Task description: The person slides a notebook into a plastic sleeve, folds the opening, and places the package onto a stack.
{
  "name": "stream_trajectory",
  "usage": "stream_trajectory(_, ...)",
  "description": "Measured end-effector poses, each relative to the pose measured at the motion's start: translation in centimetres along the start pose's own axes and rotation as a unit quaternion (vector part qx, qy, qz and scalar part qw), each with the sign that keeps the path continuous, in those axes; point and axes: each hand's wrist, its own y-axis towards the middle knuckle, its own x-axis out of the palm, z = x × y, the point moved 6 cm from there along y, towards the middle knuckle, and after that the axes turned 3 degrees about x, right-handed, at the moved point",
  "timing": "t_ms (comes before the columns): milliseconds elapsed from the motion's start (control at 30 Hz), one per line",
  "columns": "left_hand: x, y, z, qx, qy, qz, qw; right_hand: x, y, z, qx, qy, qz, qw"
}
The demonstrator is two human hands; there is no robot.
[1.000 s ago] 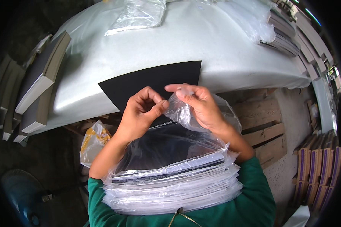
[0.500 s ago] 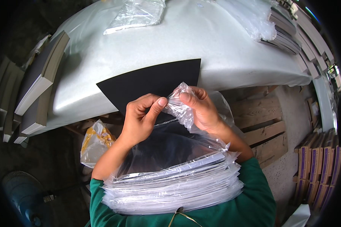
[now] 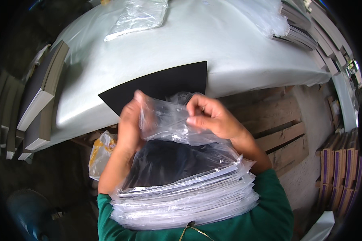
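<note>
Both hands hold a clear plastic bag (image 3: 169, 124) above a thick stack of clear bags (image 3: 185, 193) resting against my chest. My left hand (image 3: 128, 124) is behind the bag's left side, seen through the film, fingers gripping its top edge. On the bag's right edge my right hand (image 3: 211, 116) pinches the film. A black sheet (image 3: 161, 86) lies flat on the white table (image 3: 237, 52) just beyond my hands, its near edge overhanging the table's front.
Crumpled clear plastic (image 3: 138, 16) lies at the table's far side. Grey boards (image 3: 40, 96) stand stacked on the left, more flat stacks (image 3: 301, 28) at the far right. A wooden pallet (image 3: 277, 124) sits under the table; a yellow bag (image 3: 100, 152) lies below left.
My left hand has moved from pinching the bag's mouth next to the right hand to behind the film, and the bag is now spread wider between both hands.
</note>
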Motion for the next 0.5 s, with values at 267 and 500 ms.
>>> stream_trajectory(267,-5.1,-1.7,4.1,0.083,-0.137,-0.075,0.984,-4.6,-2.5,-3.4,-0.006,-0.158,-0.03,0.987)
stream_trajectory(500,-3.6,-3.6,-0.8,-0.08,0.284,-0.268,0.917,-7.0,-1.8,-1.8,-0.028,0.458,-0.067,0.886)
